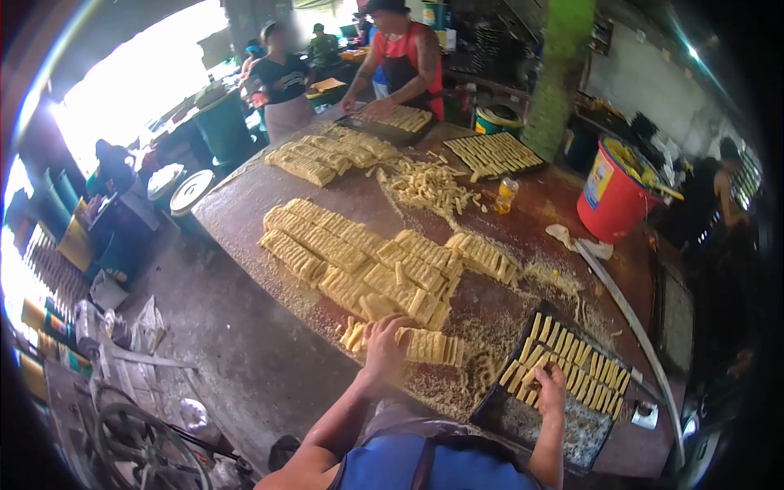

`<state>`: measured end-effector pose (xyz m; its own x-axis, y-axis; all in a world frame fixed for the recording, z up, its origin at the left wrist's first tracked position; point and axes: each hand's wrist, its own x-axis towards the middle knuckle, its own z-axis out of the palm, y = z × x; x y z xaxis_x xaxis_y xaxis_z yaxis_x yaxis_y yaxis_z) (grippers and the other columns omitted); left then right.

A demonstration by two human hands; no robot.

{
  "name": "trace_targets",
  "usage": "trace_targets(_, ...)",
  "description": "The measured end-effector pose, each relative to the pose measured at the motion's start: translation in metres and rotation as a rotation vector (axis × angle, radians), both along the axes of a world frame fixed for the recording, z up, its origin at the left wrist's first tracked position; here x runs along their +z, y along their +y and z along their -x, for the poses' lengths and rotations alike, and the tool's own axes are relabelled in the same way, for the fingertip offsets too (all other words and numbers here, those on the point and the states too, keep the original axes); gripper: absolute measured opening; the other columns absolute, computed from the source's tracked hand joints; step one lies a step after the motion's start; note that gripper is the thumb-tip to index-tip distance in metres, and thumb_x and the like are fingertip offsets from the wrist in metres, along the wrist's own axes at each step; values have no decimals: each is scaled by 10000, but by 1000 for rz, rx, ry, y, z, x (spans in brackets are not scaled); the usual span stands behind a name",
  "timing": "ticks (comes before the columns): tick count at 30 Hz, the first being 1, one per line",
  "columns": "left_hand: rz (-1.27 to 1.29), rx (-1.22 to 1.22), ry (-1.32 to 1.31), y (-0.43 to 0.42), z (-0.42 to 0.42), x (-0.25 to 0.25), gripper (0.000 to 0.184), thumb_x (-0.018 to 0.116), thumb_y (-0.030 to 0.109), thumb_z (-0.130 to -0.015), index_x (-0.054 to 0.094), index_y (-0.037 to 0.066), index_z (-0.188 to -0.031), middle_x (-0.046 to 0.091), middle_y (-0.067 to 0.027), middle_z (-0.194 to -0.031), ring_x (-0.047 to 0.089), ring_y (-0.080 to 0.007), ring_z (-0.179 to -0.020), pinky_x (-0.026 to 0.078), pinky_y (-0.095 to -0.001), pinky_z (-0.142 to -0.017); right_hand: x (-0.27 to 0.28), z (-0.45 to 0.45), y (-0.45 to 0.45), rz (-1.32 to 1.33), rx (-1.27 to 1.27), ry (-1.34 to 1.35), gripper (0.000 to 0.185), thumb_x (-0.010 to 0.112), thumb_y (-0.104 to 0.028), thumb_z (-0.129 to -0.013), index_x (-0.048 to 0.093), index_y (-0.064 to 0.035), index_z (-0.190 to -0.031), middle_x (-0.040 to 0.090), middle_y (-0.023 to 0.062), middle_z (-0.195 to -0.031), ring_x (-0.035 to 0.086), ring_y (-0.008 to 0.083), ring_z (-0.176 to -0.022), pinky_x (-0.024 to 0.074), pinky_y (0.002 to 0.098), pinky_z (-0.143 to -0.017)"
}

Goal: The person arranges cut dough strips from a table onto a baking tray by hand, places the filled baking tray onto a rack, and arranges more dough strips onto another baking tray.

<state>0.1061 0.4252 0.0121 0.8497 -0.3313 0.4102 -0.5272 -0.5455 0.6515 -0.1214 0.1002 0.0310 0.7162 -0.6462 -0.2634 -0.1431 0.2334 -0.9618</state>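
Note:
My left hand is at the near edge of the table, fingers curled over dough sticks at the left end of a short cut row. A few loose sticks lie just left of it. My right hand is over a dark baking tray, pinching a dough stick among those laid there. Pale sticks fill the tray's far part in lines; its near part shows bare, floury metal. Beyond my left hand lies a large stack of cut dough rows.
Farther back are more dough rows, a loose heap of sticks, a filled tray, a small bottle and a red bucket. A green post rises behind. A person in red works at another tray. Crumbs cover the tabletop.

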Motion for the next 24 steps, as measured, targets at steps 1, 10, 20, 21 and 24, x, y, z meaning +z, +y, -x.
trace_targets(1,-9,20,-5,0,2,-1,307,721,164,-853,676,155,-1156,650,-69,-1224,569,-286,-1176,339,-437,-1044,2,3,0,-24,-15,-12,119,650,-137,-938,600,-78,-1028,590,-6,-864,610,134,-719,559,334,-603)
trace_targets(10,248,-274,161,-54,-7,-4,294,700,164,-911,670,-59,-1100,713,-174,-1013,688,-301,-891,574,-403,-780,42,218,-80,8,-1278,-500,963,692,-138,-918,-11,-103,-1575,588,111,-990,611,172,-756,541,375,-619)
trace_targets(20,-54,-549,135,-163,3,25,250,612,167,-955,656,-30,-1102,676,-168,-1140,656,-268,-1008,540,-374,-883,98,560,88,882,-2348,-172,425,750,-119,-826,481,9,-1129,582,132,-1004,605,218,-780,533,370,-703)
trace_targets(21,-313,-498,136,-172,18,56,239,587,157,-955,671,22,-1133,694,-150,-1124,673,-287,-972,544,-391,-872,87,562,105,850,-2284,-5,406,733,-130,-835,483,5,-1124,574,127,-997,593,214,-778,521,366,-698)
trace_targets(24,-88,-646,22,-189,3,8,230,692,113,-827,725,79,-1052,712,-118,-1063,655,-306,-989,516,-419,-869,50,585,129,755,-1988,212,351,682,-161,-859,487,-7,-1108,547,112,-976,558,202,-770,484,356,-683)
